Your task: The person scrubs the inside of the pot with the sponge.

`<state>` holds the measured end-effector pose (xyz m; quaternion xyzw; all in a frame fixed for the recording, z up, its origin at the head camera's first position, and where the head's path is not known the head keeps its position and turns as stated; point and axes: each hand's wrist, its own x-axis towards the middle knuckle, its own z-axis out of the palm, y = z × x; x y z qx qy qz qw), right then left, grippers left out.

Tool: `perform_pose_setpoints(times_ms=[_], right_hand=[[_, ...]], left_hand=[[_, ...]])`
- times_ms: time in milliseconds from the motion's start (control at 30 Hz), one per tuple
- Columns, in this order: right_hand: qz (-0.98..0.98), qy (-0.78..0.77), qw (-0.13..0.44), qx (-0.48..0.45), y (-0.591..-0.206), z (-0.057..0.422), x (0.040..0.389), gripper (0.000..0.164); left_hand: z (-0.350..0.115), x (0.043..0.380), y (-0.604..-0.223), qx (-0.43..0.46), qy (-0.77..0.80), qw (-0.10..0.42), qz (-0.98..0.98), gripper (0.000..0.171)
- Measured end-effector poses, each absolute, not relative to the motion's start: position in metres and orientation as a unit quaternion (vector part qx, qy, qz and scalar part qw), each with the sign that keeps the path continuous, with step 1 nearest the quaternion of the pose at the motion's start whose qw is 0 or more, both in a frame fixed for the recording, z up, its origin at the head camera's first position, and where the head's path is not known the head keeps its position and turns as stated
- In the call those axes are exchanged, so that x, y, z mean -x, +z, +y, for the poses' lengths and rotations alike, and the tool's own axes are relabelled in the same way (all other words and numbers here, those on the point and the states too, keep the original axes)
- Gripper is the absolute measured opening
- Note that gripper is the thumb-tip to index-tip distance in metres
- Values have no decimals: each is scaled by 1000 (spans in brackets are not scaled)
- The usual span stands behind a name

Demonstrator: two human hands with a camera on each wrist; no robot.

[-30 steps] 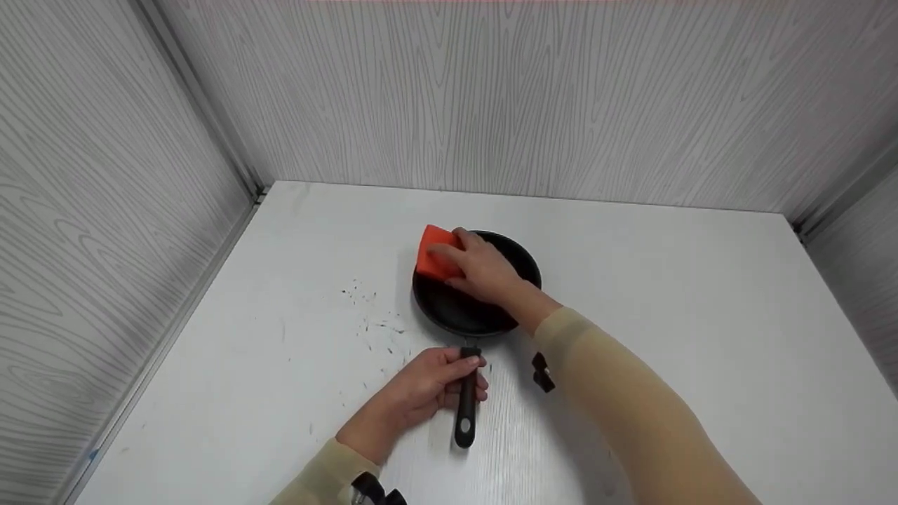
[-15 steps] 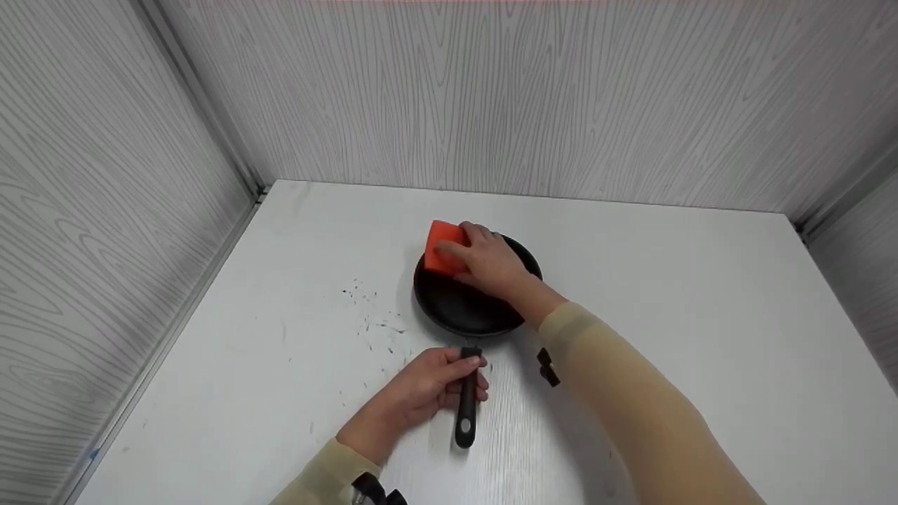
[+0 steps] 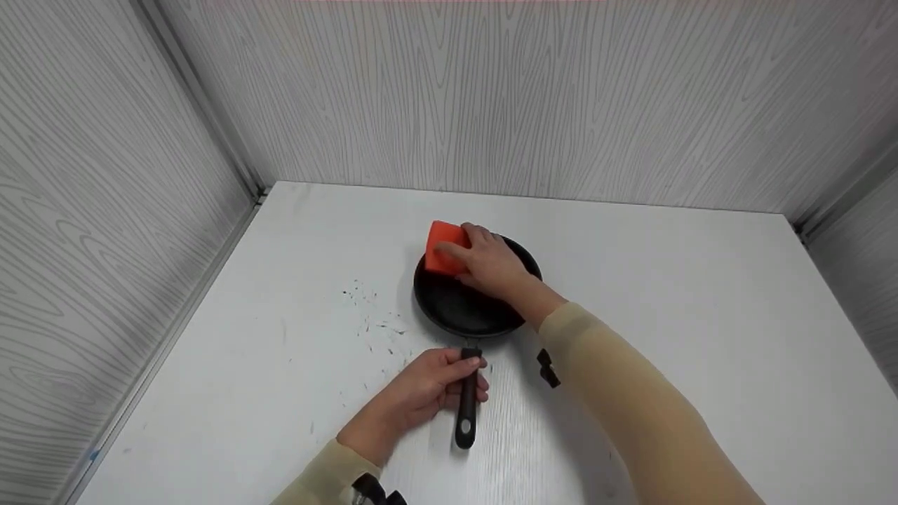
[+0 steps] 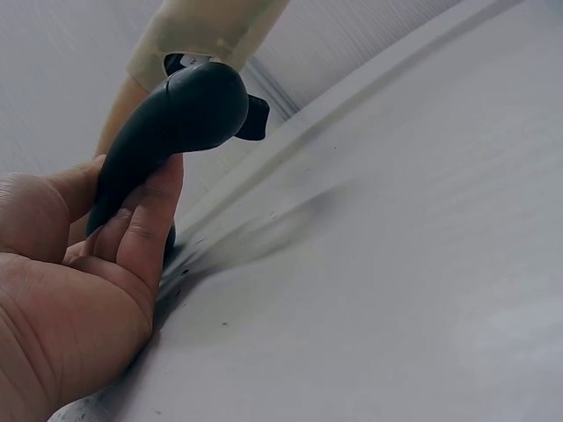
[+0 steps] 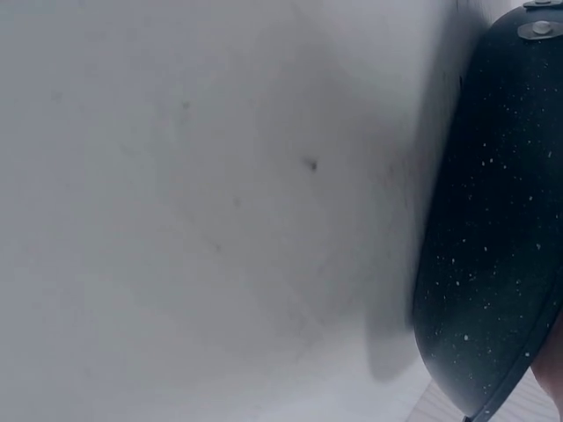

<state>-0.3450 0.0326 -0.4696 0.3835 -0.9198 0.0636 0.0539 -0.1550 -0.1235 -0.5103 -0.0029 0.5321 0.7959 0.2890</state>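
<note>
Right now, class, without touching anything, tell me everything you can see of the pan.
The pan is round, black inside, its dark outer wall flecked with pale specks. A silvery riveted bracket shows on that wall. It sits open side up on the white table, its curved black handle, seemingly plastic, toward the person. The left hand grips the handle; the right hand holds an orange sponge at its far left side.

Beige slvs [image 3: 631, 400] w/ sm blk fittings [image 3: 550, 377] nr cuffs [image 3: 561, 324].
</note>
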Motion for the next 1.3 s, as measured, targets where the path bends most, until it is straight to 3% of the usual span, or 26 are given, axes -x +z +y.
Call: perform_pose_setpoints(times_ms=[333, 900, 1300], right_hand=[[-920, 31, 91, -380, -466, 31, 348, 52], [-917, -33, 128, -376, -467, 43, 351, 57], [-927, -53, 111, -353, -465, 50, 353, 52]], left_hand=[[-124, 158, -512, 8, 798, 284, 532, 36], [-125, 161, -513, 2, 797, 287, 532, 35], [-131, 163, -517, 8, 798, 286, 530, 36]])
